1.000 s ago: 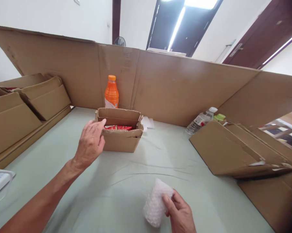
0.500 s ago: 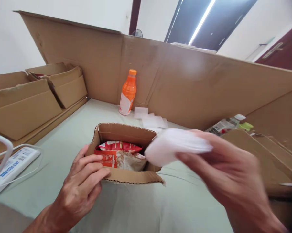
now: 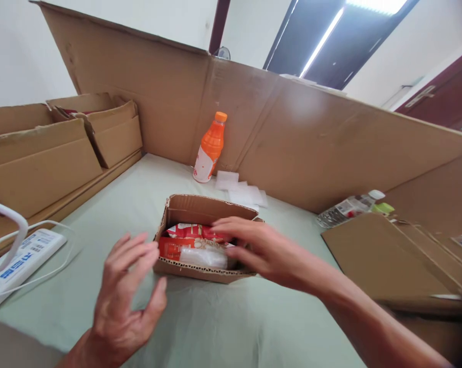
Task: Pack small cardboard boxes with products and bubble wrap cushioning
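A small open cardboard box (image 3: 200, 272) sits on the pale green table in front of me. Inside it lie red snack packets (image 3: 184, 231) and a white piece of bubble wrap (image 3: 203, 257) along the near side. My right hand (image 3: 254, 248) reaches into the box from the right, fingers stretched flat over the contents and holding nothing. My left hand (image 3: 125, 296) hovers just left of the box's near corner, fingers spread, not touching it.
An orange drink bottle (image 3: 210, 148) stands against the tall cardboard wall (image 3: 311, 148) behind. White pads (image 3: 240, 191) lie behind the box. Cardboard boxes (image 3: 42, 158) are stacked left, flattened cardboard (image 3: 384, 260) and a clear bottle (image 3: 348, 208) right. A white power strip (image 3: 19, 255) lies at left.
My right hand carried the bubble wrap up from the table into the box and let go of it. My left hand released the box's near edge and drew back, fingers apart.
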{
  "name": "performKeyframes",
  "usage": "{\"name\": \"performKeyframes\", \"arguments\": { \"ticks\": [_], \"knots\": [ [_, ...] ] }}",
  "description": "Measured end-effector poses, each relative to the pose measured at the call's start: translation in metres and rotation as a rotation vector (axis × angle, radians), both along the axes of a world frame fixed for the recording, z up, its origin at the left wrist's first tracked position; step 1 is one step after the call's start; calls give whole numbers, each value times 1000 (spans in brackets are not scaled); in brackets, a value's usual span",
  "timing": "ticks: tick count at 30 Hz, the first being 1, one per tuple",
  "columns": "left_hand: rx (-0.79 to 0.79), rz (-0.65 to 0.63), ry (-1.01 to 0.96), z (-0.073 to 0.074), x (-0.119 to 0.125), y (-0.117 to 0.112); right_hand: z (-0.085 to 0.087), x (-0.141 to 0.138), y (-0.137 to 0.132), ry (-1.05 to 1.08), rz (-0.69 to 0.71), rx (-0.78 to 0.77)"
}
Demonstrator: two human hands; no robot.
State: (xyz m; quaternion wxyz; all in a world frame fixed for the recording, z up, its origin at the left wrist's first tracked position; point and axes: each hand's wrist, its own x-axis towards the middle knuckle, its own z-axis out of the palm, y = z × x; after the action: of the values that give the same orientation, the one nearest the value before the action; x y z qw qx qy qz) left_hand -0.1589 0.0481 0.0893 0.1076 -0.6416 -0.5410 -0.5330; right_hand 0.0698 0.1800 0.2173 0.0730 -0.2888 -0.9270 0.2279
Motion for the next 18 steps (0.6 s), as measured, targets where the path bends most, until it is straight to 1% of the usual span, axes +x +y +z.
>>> {"name": "performKeyframes", "arguments": {
  "ticks": [1, 2, 3, 4, 5, 6, 7, 8, 9, 10, 11, 12, 13, 14, 15, 16, 18],
  "knots": [
    [-38, 51, -97, -7, -2, -3, 0, 28, -5, 90, -184, 30],
    [-101, 83, -196, -15, -5, -5, -5, 57, -12, 175, -369, 79],
    [-188, 91, -293, -25, -7, -8, -15, 83, -20, 245, -553, 116],
    [-291, 76, -382, -37, -9, -10, -30, 103, -28, 290, -718, 110],
    [-395, 42, -462, -48, -10, -11, -50, 117, -37, 314, -791, 65],
    [-479, -1, -537, -59, -12, -12, -72, 123, -44, 323, -805, 20],
    [-544, -41, -606, -68, -13, -12, -94, 120, -50, 307, -759, -49],
    [-593, -79, -661, -74, -15, -9, -114, 110, -54, 270, -710, -113],
    [-626, -116, -704, -77, -16, -5, -131, 95, -54, 270, -662, -135],
    [-654, -147, -737, -77, -16, 1, -142, 77, -52, 271, -613, -149],
    [-683, -174, -763, -74, -16, 8, -149, 60, -49, 283, -607, -145],
    [-706, -196, -781, -69, -14, 17, -151, 47, -45, 301, -606, -131],
    [-717, -216, -789, -63, -9, 27, -151, 39, -41, 315, -616, -112],
    [-712, -234, -790, -57, -2, 37, -149, 37, -39, 324, -640, -89],
    [-699, -262, -783, -52, 7, 47, -149, 43, -41, 323, -669, -62],
    [-687, -308, -766, -48, 18, 55, -150, 55, -47, 312, -710, -35],
    [-672, -440, -707, -46, 43, 65, -160, 93, -70, 275, -812, 24]
  ]
}}
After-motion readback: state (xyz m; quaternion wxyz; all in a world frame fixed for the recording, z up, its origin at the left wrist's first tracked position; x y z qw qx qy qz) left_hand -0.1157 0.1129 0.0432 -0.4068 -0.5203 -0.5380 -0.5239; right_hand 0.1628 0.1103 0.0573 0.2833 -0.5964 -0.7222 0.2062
